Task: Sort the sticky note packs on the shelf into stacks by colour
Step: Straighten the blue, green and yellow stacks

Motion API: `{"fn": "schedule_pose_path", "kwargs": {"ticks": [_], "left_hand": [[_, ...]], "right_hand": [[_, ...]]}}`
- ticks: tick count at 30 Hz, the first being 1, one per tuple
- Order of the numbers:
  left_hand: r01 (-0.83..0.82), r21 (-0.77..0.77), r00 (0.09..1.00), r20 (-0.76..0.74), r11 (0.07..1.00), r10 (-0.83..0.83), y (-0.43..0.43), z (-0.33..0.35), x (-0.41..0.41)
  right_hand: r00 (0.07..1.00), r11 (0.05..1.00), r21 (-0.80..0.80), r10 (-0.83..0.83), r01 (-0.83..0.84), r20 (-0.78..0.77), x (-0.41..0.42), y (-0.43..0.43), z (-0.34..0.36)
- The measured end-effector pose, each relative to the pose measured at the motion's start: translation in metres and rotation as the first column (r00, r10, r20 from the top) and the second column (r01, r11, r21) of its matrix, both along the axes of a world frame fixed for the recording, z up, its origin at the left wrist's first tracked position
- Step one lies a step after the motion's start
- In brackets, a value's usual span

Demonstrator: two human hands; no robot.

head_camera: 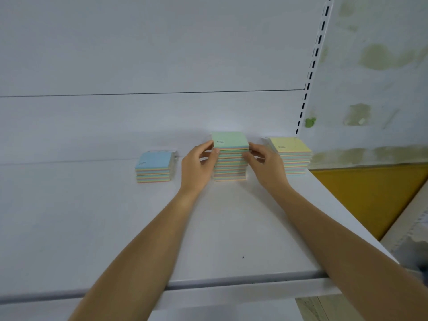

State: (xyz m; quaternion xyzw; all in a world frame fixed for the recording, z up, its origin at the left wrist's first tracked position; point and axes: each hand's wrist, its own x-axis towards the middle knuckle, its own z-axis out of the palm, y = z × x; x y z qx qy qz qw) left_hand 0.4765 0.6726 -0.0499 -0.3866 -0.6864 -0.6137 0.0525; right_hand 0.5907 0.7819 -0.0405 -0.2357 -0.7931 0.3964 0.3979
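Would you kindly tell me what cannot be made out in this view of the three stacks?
- Head view: print on the green stack's top label, too small to read.
- Head view: the green stack's sides, covered by the left hand and right hand.
- Head view: pack count in the yellow stack, edges blurred.
- Head view: the blue stack's back, hidden by the stack itself.

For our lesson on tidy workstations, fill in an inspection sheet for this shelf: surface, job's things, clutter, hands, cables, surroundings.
Surface: white shelf.
Job's things: blue-topped stack, lowest, at left; green-topped stack in the middle; yellow-topped stack at right.
Clutter: one small dark speck.
Hands: left hand and right hand grip the green-topped stack near its top, one each side.
Cables: nothing seen.
Surroundings: white back panel, slotted upright, stained wall at right.
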Motion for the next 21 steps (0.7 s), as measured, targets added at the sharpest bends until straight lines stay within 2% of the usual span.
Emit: {"fn": "schedule_pose_path", "kwargs": {"ticks": [5,8,10,12,15,21], "left_hand": [[0.009,0.018,0.996,0.089,1.0,-0.01,-0.001,0.004,0.002],[0.029,-0.072,0.981,0.192,0.997,-0.015,-0.003,0.0,0.0],[0.035,-0.214,0.985,0.172,0.976,0.002,-0.004,-0.007,-0.003],[0.043,-0.301,0.996,0.081,0.953,-0.019,-0.006,-0.012,-0.004],[0.053,-0.305,0.999,0.02,0.951,-0.049,-0.007,-0.012,-0.002],[0.071,-0.266,0.997,0.033,0.961,-0.065,-0.005,-0.012,-0.003]], "right_hand": [[0.999,0.987,-0.16,0.007,-0.016,-0.053,-0.002,0.005,0.001],[0.989,0.973,-0.22,0.099,-0.073,0.11,-0.003,0.005,-0.004],[0.954,0.986,-0.134,0.137,-0.104,0.269,-0.003,0.006,-0.01],[0.933,0.993,-0.047,0.121,-0.111,0.339,-0.001,0.003,-0.014],[0.931,0.992,0.042,0.094,-0.116,0.352,0.002,0.001,-0.014],[0.921,0.986,0.128,0.049,-0.106,0.386,0.001,0.001,-0.015]]}}
